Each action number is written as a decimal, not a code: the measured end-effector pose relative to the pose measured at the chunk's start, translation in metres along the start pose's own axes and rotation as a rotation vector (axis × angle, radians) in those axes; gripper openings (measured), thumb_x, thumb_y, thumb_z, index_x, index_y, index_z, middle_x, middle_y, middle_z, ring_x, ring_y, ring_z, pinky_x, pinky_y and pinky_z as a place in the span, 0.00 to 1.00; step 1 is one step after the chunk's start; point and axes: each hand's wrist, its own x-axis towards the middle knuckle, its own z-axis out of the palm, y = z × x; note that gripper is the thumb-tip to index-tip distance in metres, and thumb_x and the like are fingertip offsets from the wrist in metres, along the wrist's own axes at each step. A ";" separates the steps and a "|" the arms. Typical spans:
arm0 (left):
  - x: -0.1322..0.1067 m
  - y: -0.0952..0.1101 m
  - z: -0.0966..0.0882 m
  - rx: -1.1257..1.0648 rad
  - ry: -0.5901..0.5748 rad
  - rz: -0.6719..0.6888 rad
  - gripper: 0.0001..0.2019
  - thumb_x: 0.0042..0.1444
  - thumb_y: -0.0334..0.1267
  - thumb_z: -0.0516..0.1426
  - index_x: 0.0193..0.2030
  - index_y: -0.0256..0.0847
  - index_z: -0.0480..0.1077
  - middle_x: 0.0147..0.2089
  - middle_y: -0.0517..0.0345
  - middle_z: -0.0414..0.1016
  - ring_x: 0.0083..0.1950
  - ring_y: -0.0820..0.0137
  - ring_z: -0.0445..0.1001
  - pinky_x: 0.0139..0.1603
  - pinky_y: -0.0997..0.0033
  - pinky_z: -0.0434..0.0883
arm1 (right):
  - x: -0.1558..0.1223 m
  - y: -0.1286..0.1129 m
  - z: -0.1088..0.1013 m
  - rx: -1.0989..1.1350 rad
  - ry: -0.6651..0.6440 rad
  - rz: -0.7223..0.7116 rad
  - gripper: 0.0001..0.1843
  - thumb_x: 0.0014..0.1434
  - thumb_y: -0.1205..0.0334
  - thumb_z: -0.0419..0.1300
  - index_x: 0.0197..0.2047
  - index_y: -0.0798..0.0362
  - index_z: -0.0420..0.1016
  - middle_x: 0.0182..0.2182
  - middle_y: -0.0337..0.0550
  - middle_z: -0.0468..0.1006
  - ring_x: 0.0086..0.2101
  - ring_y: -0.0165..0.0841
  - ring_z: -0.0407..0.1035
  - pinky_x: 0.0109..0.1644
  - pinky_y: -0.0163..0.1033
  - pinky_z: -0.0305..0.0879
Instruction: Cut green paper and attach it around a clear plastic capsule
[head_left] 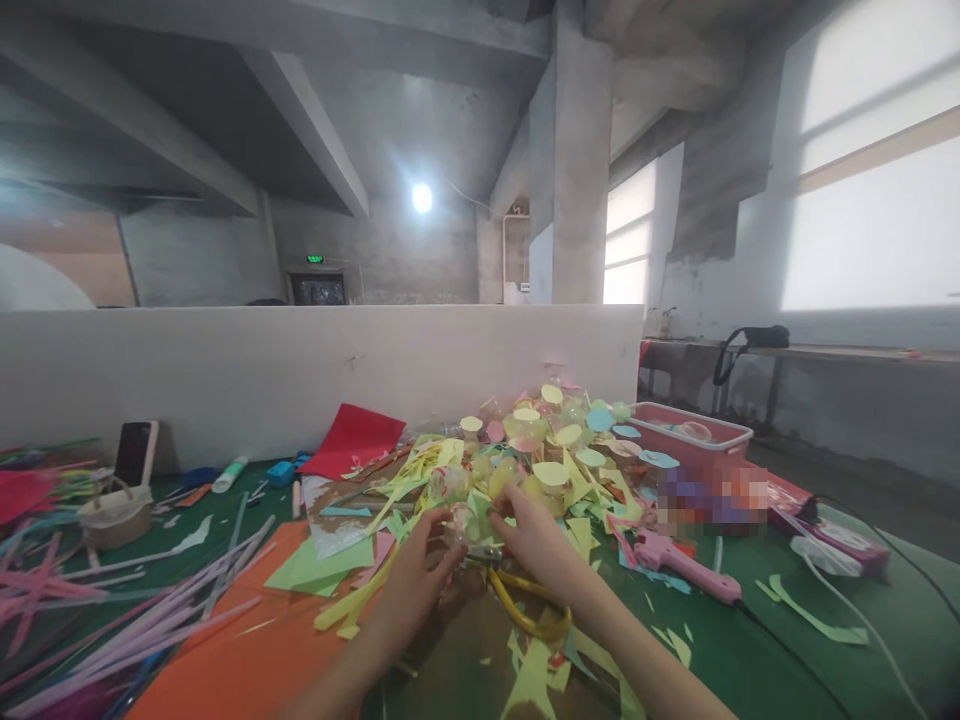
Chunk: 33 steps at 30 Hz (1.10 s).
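Note:
My left hand [426, 560] curls its thumb and fingers around a small clear, roundish plastic piece [465, 520]. Close beside it, my right hand [525, 530] is closed in a pinch at the piece's right side; its fingertips are partly hidden, and what they hold cannot be made out. Below both hands lie scissors with yellow handles [551, 625], their blades pointing left under my wrists. Just beyond my fingers is a heap of clear and yellowish plastic balls with yellow, blue and pink paper discs [551, 473]. Green paper [322, 565] lies left of my left hand.
A pink glue gun [690, 568] with a black cord rests to the right, before a pink plastic bin [694, 430]. Pink and purple strips [161, 635] and orange paper [217, 640] cover the left. A phone [135, 453] leans by a small tub [114, 515].

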 end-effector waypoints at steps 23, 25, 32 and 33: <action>-0.001 -0.004 0.000 -0.009 -0.012 0.044 0.18 0.55 0.45 0.58 0.51 0.44 0.65 0.51 0.51 0.75 0.51 0.61 0.76 0.51 0.60 0.72 | -0.017 -0.017 0.010 -0.028 0.013 -0.187 0.08 0.67 0.57 0.49 0.37 0.49 0.64 0.39 0.42 0.73 0.41 0.38 0.69 0.45 0.41 0.65; 0.000 -0.006 0.001 -0.006 -0.006 0.048 0.18 0.55 0.45 0.58 0.50 0.44 0.65 0.51 0.51 0.75 0.51 0.61 0.76 0.52 0.59 0.72 | -0.018 -0.019 0.009 -0.049 0.006 -0.190 0.08 0.67 0.58 0.50 0.36 0.49 0.64 0.38 0.42 0.73 0.41 0.38 0.69 0.44 0.41 0.66; 0.000 -0.006 0.001 -0.011 -0.008 0.066 0.18 0.54 0.44 0.58 0.50 0.44 0.64 0.50 0.53 0.76 0.51 0.61 0.76 0.52 0.59 0.71 | -0.022 -0.021 0.008 -0.052 -0.002 -0.218 0.10 0.68 0.57 0.49 0.35 0.48 0.62 0.41 0.43 0.73 0.44 0.38 0.69 0.47 0.41 0.66; 0.000 -0.005 0.001 -0.007 -0.006 0.065 0.18 0.54 0.44 0.58 0.50 0.44 0.64 0.50 0.53 0.76 0.51 0.61 0.76 0.52 0.59 0.71 | -0.022 -0.021 0.008 -0.052 -0.003 -0.222 0.10 0.68 0.57 0.49 0.35 0.48 0.62 0.41 0.43 0.73 0.45 0.38 0.69 0.47 0.41 0.66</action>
